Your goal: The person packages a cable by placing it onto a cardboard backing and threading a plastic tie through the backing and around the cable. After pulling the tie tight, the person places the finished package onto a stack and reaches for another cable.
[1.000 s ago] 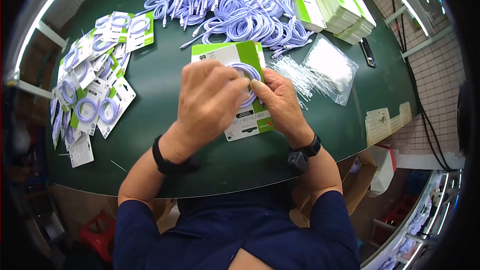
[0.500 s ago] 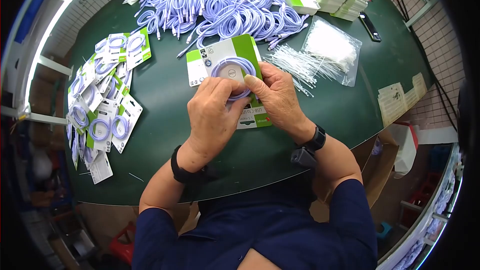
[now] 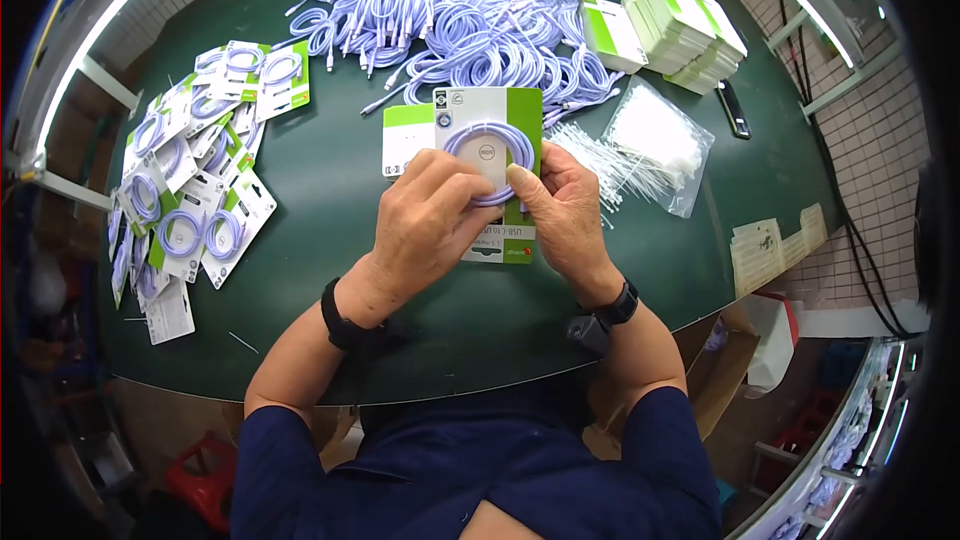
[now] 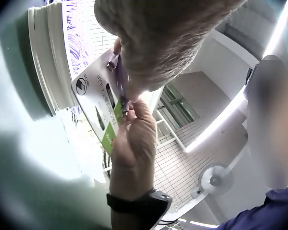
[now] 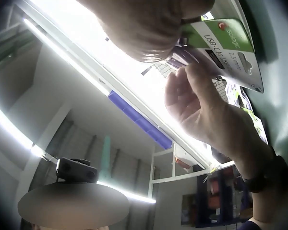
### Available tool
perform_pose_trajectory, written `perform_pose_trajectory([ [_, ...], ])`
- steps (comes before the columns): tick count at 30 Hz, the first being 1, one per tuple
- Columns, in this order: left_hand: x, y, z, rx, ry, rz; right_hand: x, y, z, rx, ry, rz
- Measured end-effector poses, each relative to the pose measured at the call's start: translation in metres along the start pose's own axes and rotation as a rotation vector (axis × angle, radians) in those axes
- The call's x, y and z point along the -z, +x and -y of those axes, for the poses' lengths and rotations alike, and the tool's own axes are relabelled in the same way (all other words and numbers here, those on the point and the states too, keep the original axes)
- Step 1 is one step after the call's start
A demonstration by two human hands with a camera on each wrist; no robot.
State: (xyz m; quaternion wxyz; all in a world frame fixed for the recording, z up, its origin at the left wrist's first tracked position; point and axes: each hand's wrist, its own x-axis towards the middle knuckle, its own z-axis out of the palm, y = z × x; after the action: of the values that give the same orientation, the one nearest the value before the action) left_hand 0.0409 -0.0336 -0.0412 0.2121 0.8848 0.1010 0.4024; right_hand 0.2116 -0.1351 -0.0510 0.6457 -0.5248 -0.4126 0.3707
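Coiled cable [image 3: 523,148] on card [image 3: 521,108], between both hands [image 3: 422,225] [image 3: 571,212].

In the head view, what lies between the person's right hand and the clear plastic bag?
Loose white ties lie between the right hand and the bag, some reaching the bag's edge.

Shows as a flat white card [image 3: 523,110] with a green band down its right side, printed upside down beside a hang slot. Bears a lilac cable [image 3: 524,155] – wound into a round coil, metal-tipped at its plugs. Sits raised above the desk [image 3: 320,150], slot end toward the front edge – coil facing up.
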Motion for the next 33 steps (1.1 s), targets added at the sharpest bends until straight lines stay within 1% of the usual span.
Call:
perform_pose_trajectory([
  [3, 0.007, 0.008, -0.008, 0.099, -0.028, -0.229, 0.003, 0.001, 0.003, 0.001, 0.036, -0.026],
  [4, 0.007, 0.008, -0.009, 0.095, -0.030, -0.229, 0.002, 0.001, 0.004, 0.009, 0.059, -0.040],
  [7, 0.011, 0.004, -0.013, 0.555, -0.420, -0.187, -0.004, 0.001, 0.005, 0.030, 0.113, -0.074],
  [8, 0.009, 0.003, -0.013, 0.552, -0.419, -0.183, -0.006, -0.001, 0.006, 0.044, 0.121, -0.065],
  [11, -0.004, -0.001, -0.010, 0.653, -0.809, -0.168, -0.010, -0.003, 0.005, 0.067, 0.135, -0.045],
  [12, -0.005, -0.003, -0.008, 0.653, -0.810, -0.167, -0.010, -0.003, -0.001, 0.098, 0.054, -0.052],
  [14, -0.003, -0.004, -0.006, 0.722, -0.843, -0.104, -0.011, -0.004, -0.009, 0.157, -0.107, -0.069],
  [15, -0.002, -0.004, -0.005, 0.754, -0.859, -0.073, -0.013, -0.004, -0.007, 0.157, -0.105, -0.070],
  [16, -0.004, -0.005, -0.005, 0.755, -0.858, -0.069, -0.014, -0.004, -0.005, 0.240, -0.262, -0.119],
  [18, -0.011, -0.009, -0.004, 0.674, -0.722, -0.102, -0.016, -0.004, 0.002, 0.398, -0.580, -0.219],
  [19, -0.014, -0.010, -0.004, 0.633, -0.655, -0.121, -0.015, -0.004, 0.001, 0.395, -0.582, -0.220],
  [22, -0.014, -0.009, -0.007, 0.623, -0.605, -0.140, -0.013, -0.003, -0.007, 0.421, -0.759, -0.225],
  [26, -0.014, -0.010, -0.006, 0.614, -0.573, -0.148, -0.016, -0.001, -0.008, 0.459, -0.709, -0.259],
  [33, -0.013, -0.012, -0.007, 0.610, -0.540, -0.154, -0.015, 0.001, -0.011, 0.496, -0.766, -0.261],
])
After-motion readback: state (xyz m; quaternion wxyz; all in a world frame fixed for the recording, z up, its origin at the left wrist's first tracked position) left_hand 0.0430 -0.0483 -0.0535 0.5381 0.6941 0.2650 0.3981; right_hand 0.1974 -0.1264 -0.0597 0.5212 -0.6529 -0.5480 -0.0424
